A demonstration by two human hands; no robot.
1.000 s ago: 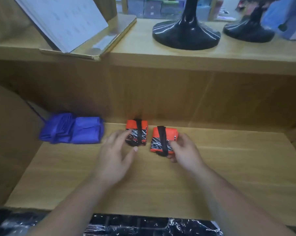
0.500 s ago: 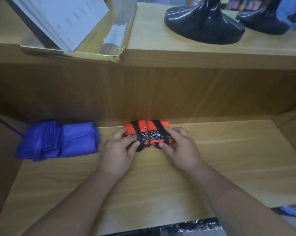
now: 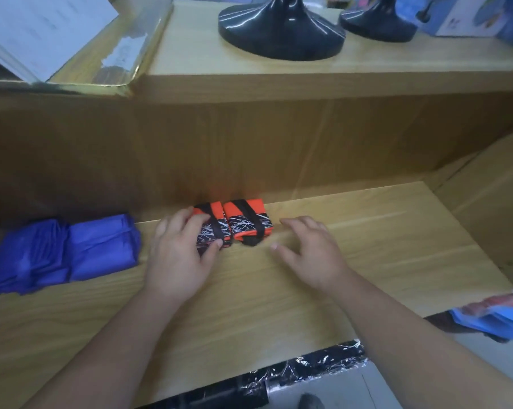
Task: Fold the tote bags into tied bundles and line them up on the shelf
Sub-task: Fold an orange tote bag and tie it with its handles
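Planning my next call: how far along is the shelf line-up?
Done: the left bundle and right bundle, orange with black straps, sit side by side at the back of the shelf. In hand: the left hand grips the left bundle; the right hand is open beside the right bundle, not touching. Left: the blue bag shows no tie and sits apart from the pair.

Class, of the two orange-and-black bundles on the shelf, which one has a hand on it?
The left bundle: the left hand holds it, thumb on its near edge. The right bundle lies free; the right hand is open beside it, apart.
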